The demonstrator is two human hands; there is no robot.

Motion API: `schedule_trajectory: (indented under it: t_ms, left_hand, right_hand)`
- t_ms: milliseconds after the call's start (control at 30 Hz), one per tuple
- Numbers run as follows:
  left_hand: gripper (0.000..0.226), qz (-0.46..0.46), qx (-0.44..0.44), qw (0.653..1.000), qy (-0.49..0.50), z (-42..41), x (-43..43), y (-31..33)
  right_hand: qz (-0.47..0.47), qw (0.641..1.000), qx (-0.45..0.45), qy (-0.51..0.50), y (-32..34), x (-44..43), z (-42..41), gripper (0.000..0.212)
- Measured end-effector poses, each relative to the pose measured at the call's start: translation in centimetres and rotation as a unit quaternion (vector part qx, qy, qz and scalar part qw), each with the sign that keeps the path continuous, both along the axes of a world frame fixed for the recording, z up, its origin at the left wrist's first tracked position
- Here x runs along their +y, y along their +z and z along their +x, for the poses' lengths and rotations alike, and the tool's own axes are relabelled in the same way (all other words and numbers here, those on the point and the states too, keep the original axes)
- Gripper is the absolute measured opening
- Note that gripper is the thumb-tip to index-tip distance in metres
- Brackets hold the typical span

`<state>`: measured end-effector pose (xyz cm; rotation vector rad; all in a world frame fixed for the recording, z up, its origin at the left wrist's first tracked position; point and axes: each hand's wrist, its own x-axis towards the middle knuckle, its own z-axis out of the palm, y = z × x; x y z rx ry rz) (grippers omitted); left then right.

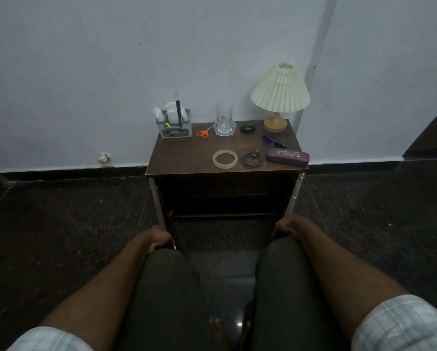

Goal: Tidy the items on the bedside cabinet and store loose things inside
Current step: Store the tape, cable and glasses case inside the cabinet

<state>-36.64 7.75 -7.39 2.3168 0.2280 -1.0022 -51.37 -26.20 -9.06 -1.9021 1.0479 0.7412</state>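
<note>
- Found the left hand (159,240) low at the left knee, close to what looked like an open cabinet door. Fingers bent down out of sight, so could not tell whether gripping anything.
- Found the bedside cabinet (187,158) against the wall, its inside too dark to read.
- Counted on its top:
  - organiser (174,127) at back left
  - orange scissors (203,133) just beside it
  - glass (223,119)
  - tape roll (224,159) nearer the front
  - black earbud case (247,128)
  - coiled cable (252,160)
  - lamp (279,97) at back right
  - sunglasses (273,141)
  - purple spectacle case (287,157) at the right front edge
- Found the right hand (284,228) at the right knee, fingers hidden likewise; could not tell its grip.
- Judged the tidying barely begun: nothing seen stored, every loose thing left to gather.
</note>
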Motion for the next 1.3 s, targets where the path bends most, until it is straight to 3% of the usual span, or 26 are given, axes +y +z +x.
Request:
schedule_trajectory:
  t_ms: [133,333,467,733,900,1167,1300]
  left_hand:
    - [0.046,0.029,-0.051,0.998,-0.010,-0.5,2.6,-0.2]
    - [0.033,-0.041,-0.127,0.990,0.045,-1.9,4.6,-0.8]
    - [0.034,-0.030,-0.152,0.988,0.026,-2.4,5.2,-0.6]
    - [0.045,0.034,-0.180,0.980,-0.074,-2.4,6.9,0.1]
    - [0.042,0.082,-0.218,0.969,-0.088,-3.0,7.3,0.4]
    - [0.045,0.120,-0.226,0.961,-0.106,-3.2,8.0,1.0]
    - [0.050,0.129,-0.215,0.962,-0.110,-3.2,7.8,1.5]
  right_hand:
    - [-0.093,0.995,-0.038,-0.012,0.7,-0.2,-1.5,0.036]
    - [-0.097,0.993,-0.040,-0.061,1.3,-0.6,-4.0,0.045]
    - [-0.071,0.987,-0.078,-0.117,1.4,-0.6,-5.7,0.058]
    - [-0.123,0.980,-0.081,-0.134,2.0,-0.6,-8.1,0.065]
    - [-0.171,0.971,-0.092,-0.137,2.0,-1.3,-9.5,0.053]
    - [-0.123,0.970,-0.160,-0.136,2.2,-1.0,-10.2,0.080]
    - [-0.127,0.970,-0.171,-0.121,2.5,-1.0,-9.9,0.073]
